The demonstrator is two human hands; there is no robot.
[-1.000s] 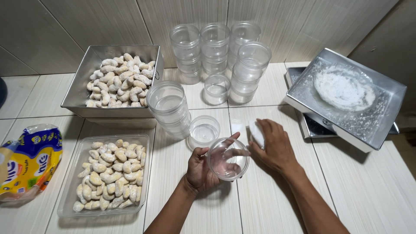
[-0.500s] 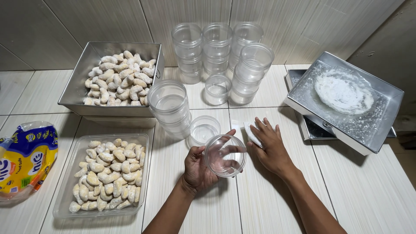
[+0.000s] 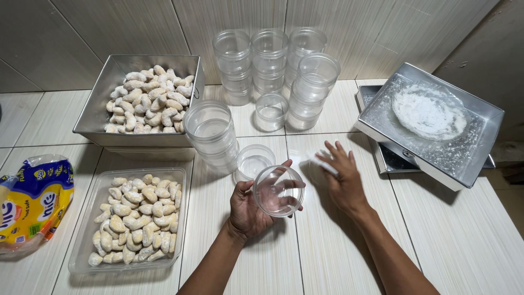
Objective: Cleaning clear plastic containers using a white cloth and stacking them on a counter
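The counter (image 3: 436,240) carries all items. Near its back left corner a steel tray (image 3: 98,104) holds powdered biscuits (image 3: 146,101). At the front left edge a clear tray (image 3: 82,246) holds more biscuits, with a yellow bag (image 3: 30,205) beside it. At the right edge a tilted steel pan (image 3: 475,158) holds white powder (image 3: 428,112). Jar stacks (image 3: 267,63) stand along the back edge; every visible jar is empty, so filling is judged not started. The left hand (image 3: 248,210) grasps one empty jar (image 3: 278,191), tilted, above the counter's middle. The right hand (image 3: 343,177) lies flat, fingers spread, on a white cloth (image 3: 319,159); whether it grips the cloth cannot be told.
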